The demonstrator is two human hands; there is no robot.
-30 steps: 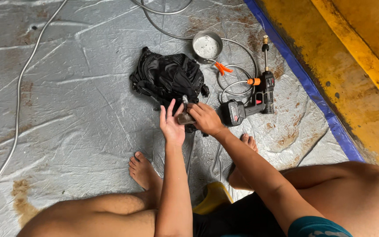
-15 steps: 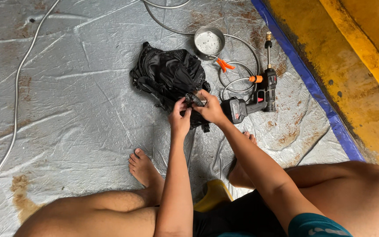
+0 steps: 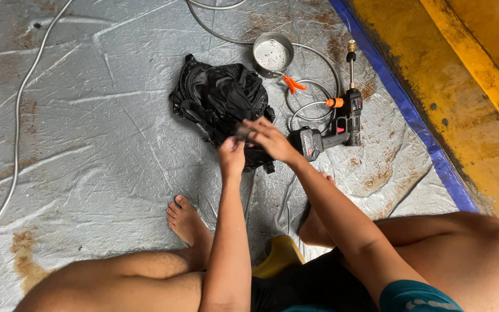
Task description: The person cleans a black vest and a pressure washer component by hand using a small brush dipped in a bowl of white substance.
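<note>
A black backpack (image 3: 218, 98) lies crumpled on a grey tarp (image 3: 88, 144) in front of me. My left hand (image 3: 231, 157) is closed at the bag's near edge. My right hand (image 3: 268, 138) reaches across beside it, and its fingers pinch a small dark part of the bag. Both hands meet at the same spot on the bag. What lies under the fingers is hidden.
A black cordless spray gun (image 3: 339, 124) with an orange fitting and coiled hose lies right of the bag. A small metal bowl (image 3: 272, 54) stands behind it. A thin cable (image 3: 21, 115) crosses the tarp at left. A yellow wall (image 3: 469, 86) borders the right. My bare feet (image 3: 187, 219) rest near.
Both hands have moved forward from the tarp's bare patch onto the bag's near edge and closed on it. The view has shifted slightly.
</note>
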